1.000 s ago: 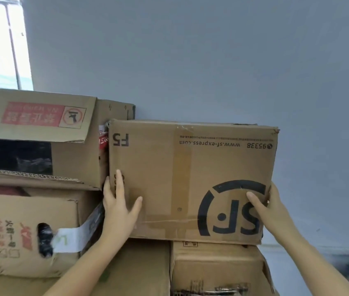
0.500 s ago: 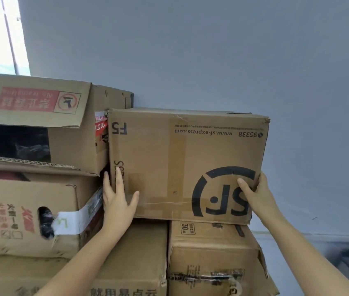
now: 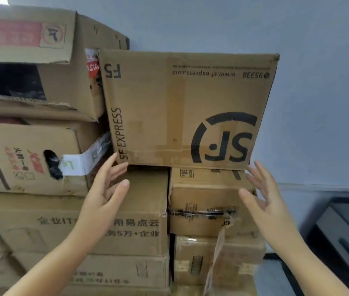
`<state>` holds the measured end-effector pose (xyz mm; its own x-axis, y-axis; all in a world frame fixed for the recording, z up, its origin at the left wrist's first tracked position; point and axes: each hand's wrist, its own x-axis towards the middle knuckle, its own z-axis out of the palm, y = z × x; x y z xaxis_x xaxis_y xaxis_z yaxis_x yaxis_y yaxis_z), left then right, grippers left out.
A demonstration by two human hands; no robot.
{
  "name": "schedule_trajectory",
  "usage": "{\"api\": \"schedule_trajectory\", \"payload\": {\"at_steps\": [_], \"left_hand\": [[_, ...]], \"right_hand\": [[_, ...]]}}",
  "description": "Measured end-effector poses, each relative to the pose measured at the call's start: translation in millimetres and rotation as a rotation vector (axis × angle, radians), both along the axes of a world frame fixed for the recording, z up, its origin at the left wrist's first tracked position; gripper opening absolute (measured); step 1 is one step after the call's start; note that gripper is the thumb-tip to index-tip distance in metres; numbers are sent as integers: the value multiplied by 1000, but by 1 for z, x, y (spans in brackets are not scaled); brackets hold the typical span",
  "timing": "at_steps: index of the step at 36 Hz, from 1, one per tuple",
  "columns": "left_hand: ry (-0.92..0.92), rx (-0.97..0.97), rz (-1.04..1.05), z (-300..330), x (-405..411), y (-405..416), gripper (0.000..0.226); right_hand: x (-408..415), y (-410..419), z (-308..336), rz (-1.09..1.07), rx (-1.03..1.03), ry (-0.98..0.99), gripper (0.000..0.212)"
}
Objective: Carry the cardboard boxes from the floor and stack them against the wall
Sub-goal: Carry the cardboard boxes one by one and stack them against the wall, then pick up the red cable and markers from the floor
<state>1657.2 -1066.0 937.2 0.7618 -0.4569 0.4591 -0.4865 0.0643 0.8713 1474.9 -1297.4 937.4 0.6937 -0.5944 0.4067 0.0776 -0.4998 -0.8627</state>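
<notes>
The SF box [image 3: 186, 107] sits upside down atop the stack by the wall [image 3: 318, 82], left hand [image 3: 103, 195] and right hand [image 3: 265, 201] spread empty just below its corners; best check it lies flush before leaving, its rear footing being hidden

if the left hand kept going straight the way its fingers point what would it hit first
Most likely the lower left corner of the SF Express box. The left hand is open, its fingertips pointing up and forward right at that corner. Depth is unclear; they may already touch.
</notes>
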Motion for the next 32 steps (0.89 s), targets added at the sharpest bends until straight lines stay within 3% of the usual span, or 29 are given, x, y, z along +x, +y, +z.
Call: {"api": "schedule_trajectory", "payload": {"at_steps": [7,11,16,21,25,28,32], "left_hand": [[193,171,-35,-83,-56,41,44],[364,295,-87,-123,-85,52,39],[509,410,-161,-161,-116,73,52],[583,525,-256,-180,-122,100,46],[559,582,-351,-181,-106,119,48],[516,639,-458,-183,-95,133,49],[467,739,-640,-182,-90,149,34]], "right_hand": [[-72,47,-101,-7,231,174,80],[-104,73,-143,-50,465,303,55],[-137,116,-181,-201,609,423,55],[-153,183,-195,-427,714,396,52],[-154,241,-195,-665,799,302,62],[-155,290,-196,-845,881,205,57],[-171,362,-199,-1025,856,98,45]]}}
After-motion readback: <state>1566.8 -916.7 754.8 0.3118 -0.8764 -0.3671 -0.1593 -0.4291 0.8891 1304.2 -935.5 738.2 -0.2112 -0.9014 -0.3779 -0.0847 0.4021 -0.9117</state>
